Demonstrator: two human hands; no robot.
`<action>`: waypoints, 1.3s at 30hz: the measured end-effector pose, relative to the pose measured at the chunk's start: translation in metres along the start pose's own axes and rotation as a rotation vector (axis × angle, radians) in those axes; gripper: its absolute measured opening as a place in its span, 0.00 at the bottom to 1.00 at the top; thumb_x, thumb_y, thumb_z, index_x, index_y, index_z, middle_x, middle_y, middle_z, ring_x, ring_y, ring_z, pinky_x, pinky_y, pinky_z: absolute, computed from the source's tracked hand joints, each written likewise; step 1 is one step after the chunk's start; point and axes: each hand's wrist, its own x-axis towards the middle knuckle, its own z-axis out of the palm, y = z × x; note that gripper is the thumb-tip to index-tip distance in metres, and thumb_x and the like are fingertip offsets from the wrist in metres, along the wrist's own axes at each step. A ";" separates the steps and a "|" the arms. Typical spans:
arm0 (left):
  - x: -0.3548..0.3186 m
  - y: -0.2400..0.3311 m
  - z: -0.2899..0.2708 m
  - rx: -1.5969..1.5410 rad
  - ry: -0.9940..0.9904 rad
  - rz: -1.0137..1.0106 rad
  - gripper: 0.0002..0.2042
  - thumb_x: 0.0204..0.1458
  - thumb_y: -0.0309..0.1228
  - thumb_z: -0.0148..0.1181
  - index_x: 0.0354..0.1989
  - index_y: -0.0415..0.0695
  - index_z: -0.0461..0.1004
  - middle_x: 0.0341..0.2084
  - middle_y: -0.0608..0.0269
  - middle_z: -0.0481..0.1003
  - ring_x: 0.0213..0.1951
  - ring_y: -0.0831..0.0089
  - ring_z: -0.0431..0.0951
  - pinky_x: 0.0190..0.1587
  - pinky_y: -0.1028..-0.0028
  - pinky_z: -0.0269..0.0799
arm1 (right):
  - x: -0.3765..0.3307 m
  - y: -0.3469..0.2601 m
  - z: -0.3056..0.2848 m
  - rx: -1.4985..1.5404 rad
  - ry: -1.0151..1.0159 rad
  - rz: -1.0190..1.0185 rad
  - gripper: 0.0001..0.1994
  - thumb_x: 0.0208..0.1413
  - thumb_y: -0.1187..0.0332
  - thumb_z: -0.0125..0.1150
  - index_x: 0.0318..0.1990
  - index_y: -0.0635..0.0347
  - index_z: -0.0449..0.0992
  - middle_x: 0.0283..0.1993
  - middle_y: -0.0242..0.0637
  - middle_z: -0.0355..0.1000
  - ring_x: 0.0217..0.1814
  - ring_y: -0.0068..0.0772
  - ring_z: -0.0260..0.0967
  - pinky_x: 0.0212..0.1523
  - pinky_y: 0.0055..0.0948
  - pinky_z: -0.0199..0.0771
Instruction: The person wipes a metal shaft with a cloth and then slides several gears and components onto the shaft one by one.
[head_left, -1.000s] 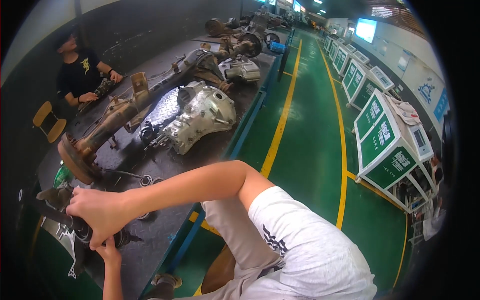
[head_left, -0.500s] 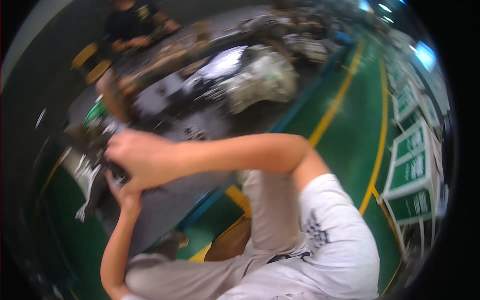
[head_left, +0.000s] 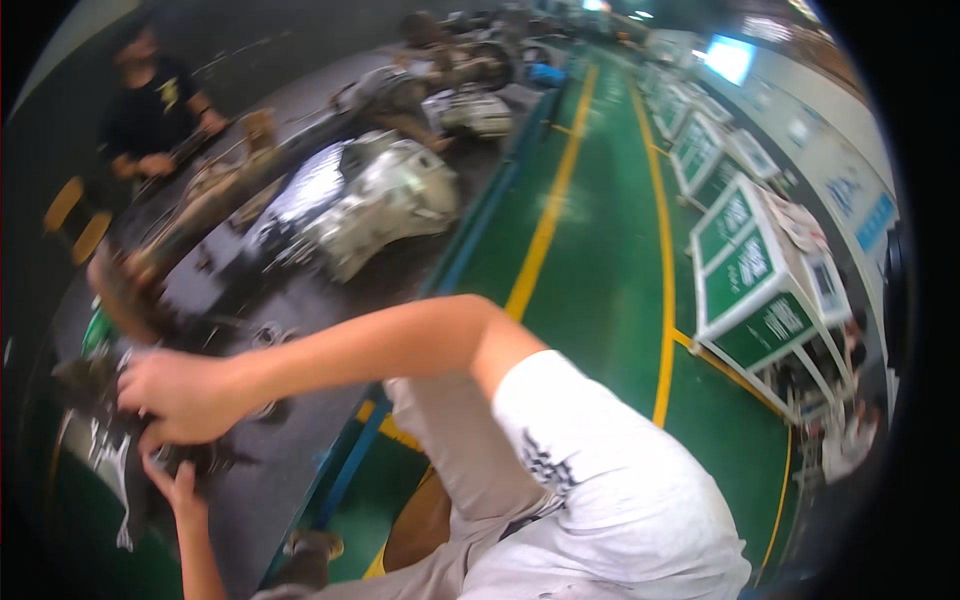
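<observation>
At the left side of the table (head_left: pixel 265 480), both my hands are on a dark metal part (head_left: pixel 190 457) with a rounded shape, mostly hidden by my fingers. My right hand (head_left: pixel 185 393) curls over its top, and the arm reaches across from the right. Below it, my left hand (head_left: pixel 178 490) grips the part from the near side, thumb and finger around it. Beside my hands is a bright silver metal piece (head_left: pixel 108 455) at the table's left edge. Several small metal rings (head_left: pixel 268 335) lie just beyond my right wrist.
A large silver metal housing (head_left: pixel 390 205) and a long brown rusty shaft (head_left: pixel 225 195) lie farther up the table. Across it, a person in a dark shirt (head_left: pixel 150 115) handles something long. Yellow lines (head_left: pixel 550 215) mark the green floor; green-and-white cabinets (head_left: pixel 745 265) line the right.
The view has turned to the right, so the table and my hands sit farther left and lower, and more cabinets show. Both hands remain on the dark part.
</observation>
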 end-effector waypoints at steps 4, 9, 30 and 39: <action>0.011 -0.011 0.014 0.124 0.099 -0.008 0.41 0.61 0.40 0.60 0.78 0.39 0.44 0.72 0.49 0.57 0.71 0.55 0.60 0.72 0.55 0.54 | -0.005 0.006 -0.006 0.065 0.027 0.057 0.17 0.47 0.63 0.74 0.38 0.68 0.80 0.43 0.49 0.76 0.54 0.53 0.68 0.56 0.44 0.69; 0.021 0.016 0.008 -0.206 -0.112 -0.148 0.47 0.50 0.38 0.63 0.77 0.39 0.46 0.70 0.48 0.60 0.70 0.53 0.62 0.73 0.55 0.55 | -0.003 0.019 -0.004 0.146 -0.014 0.030 0.16 0.49 0.63 0.73 0.39 0.69 0.80 0.45 0.50 0.76 0.56 0.55 0.68 0.56 0.45 0.69; 0.019 0.131 0.133 0.235 0.197 0.024 0.26 0.51 0.24 0.73 0.56 0.36 0.68 0.46 0.62 0.74 0.47 0.76 0.75 0.50 0.76 0.73 | -0.011 -0.007 -0.032 0.027 0.008 0.037 0.20 0.49 0.66 0.74 0.45 0.73 0.79 0.45 0.50 0.77 0.51 0.51 0.71 0.55 0.42 0.72; 0.052 0.132 0.066 0.112 -0.354 -0.115 0.36 0.38 0.36 0.77 0.57 0.36 0.71 0.47 0.61 0.76 0.50 0.72 0.76 0.56 0.69 0.71 | -0.010 -0.011 -0.026 0.117 -0.132 0.051 0.17 0.53 0.69 0.71 0.46 0.70 0.77 0.50 0.50 0.76 0.55 0.52 0.69 0.57 0.44 0.69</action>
